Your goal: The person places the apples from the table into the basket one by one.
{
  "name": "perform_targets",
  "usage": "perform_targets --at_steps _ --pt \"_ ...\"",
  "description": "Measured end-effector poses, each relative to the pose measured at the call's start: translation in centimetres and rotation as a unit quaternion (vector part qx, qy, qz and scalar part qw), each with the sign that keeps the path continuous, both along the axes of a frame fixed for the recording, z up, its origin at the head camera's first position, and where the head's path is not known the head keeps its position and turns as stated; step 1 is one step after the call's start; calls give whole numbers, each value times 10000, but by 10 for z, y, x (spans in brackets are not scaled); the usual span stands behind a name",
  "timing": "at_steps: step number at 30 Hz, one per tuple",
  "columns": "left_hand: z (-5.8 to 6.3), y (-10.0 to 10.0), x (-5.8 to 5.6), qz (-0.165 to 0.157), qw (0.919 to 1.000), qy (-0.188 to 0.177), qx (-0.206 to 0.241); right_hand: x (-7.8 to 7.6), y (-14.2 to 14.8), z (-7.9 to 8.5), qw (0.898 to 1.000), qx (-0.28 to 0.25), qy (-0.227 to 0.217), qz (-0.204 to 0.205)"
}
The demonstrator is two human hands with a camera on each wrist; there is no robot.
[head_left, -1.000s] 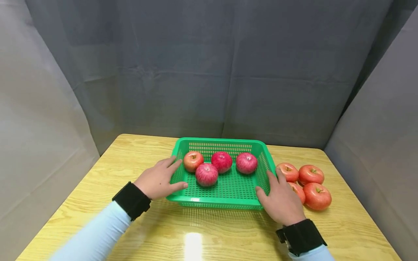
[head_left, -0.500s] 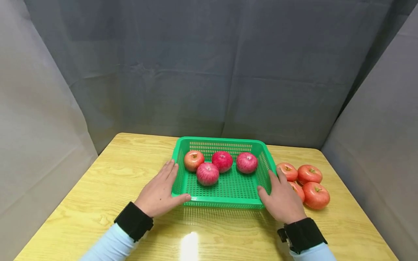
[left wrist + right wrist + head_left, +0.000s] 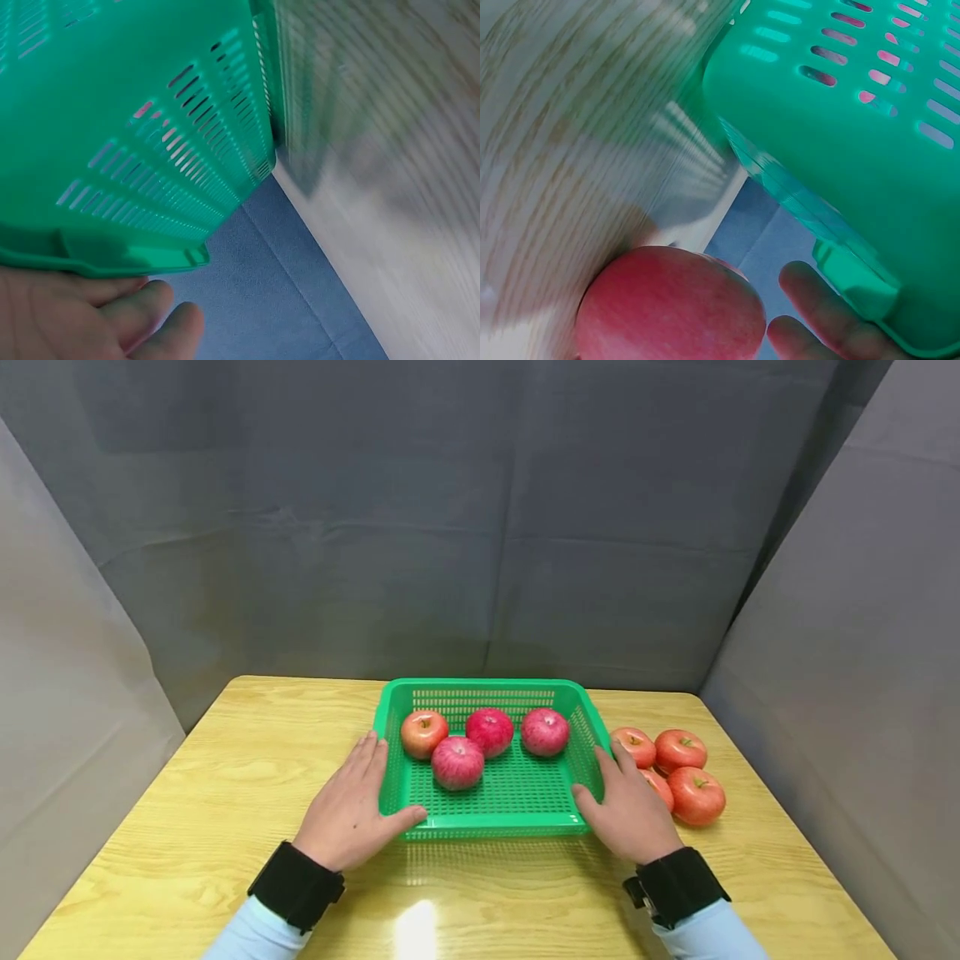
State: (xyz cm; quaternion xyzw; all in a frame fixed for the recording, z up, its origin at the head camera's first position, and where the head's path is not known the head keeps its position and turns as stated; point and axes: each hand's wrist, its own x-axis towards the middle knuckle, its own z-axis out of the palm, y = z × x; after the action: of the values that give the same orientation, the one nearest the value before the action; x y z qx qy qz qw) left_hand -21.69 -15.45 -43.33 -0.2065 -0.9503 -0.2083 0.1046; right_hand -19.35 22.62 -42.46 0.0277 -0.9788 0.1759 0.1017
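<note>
A green plastic basket (image 3: 487, 827) stands on the table with several apples inside; one is a lighter orange-red apple (image 3: 424, 733), the others deeper pink-red, such as the front apple (image 3: 457, 763). My left hand (image 3: 347, 802) lies along the basket's left side with straight fingers, its thumb across the front left corner. In the left wrist view its fingertips (image 3: 180, 330) show just under the rim. At the front right corner, my right hand (image 3: 632, 806) rests with fingers extended along the side and thumb over the rim. Its fingertips (image 3: 802, 285) are outside the rim.
Several loose red apples (image 3: 697, 796) sit on the wooden table (image 3: 510, 902) right beside the basket and my right hand; one apple (image 3: 671, 307) is close below that hand's fingers. Grey curtains (image 3: 375, 527) enclose the table behind and at both sides.
My left hand has come down from over the basket's left rim to lie along its outer side. My right hand stays at the right corner. The head view has turned slightly right.
</note>
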Motion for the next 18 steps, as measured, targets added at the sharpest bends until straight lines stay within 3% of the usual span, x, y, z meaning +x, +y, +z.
perform_targets --at_steps 7,18 --pt "-1 -6 2 111 9999 -73 60 -6 -3 -2 9997 -82 154 146" --pt "-3 1 0 13 9998 -91 155 2 17 6 9988 -216 160 408"
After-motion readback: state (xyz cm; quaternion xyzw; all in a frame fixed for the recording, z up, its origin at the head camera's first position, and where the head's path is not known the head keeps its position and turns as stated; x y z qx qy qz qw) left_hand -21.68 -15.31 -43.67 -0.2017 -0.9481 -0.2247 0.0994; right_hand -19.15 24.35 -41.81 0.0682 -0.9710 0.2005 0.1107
